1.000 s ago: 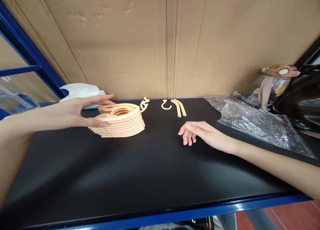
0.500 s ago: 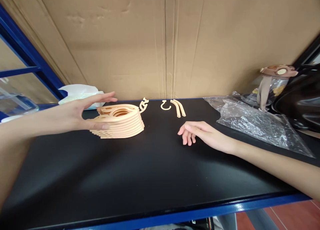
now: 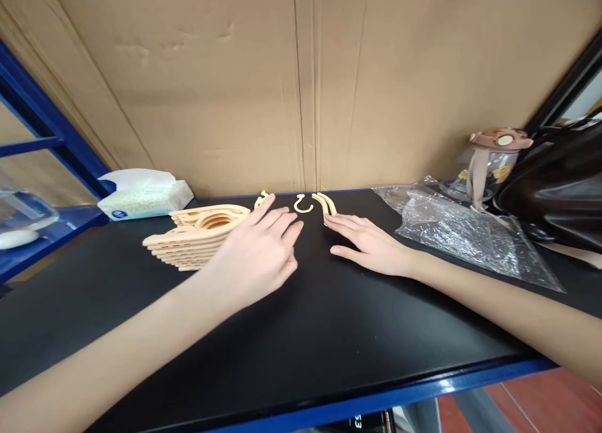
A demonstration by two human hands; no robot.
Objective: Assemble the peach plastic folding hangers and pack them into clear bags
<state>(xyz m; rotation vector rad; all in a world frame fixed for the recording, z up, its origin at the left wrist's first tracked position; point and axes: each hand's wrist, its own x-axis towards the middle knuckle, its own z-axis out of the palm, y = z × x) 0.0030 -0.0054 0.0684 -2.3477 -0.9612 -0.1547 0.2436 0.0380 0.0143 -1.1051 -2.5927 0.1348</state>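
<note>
My left hand (image 3: 263, 251) is open, fingers spread and reaching forward, with nothing seen in it. It is just right of a stack of cream plastic hangers (image 3: 188, 240) and covers part of the stack's right side. A small cream piece (image 3: 261, 198) lies behind its fingertips, partly hidden. My right hand (image 3: 369, 242) is open with fingers stretched out. Its fingertips are at the near ends of two curved cream strips (image 3: 324, 202); whether they touch I cannot tell. Between the hands, farther back, lies a cream hook (image 3: 303, 206).
A tissue pack (image 3: 143, 198) stands at the back left. To the right lie a clear plastic bag (image 3: 463, 239), a strapped transparent bottle (image 3: 496, 160) and a black bag (image 3: 559, 188). Cardboard (image 3: 226, 94) walls off the back of the black table (image 3: 301, 358), which has a blue front edge.
My left hand has left the hanger stack and moved right, turning back-up. My right hand has opened out and moved toward the curved strips. The view has shifted slightly.
</note>
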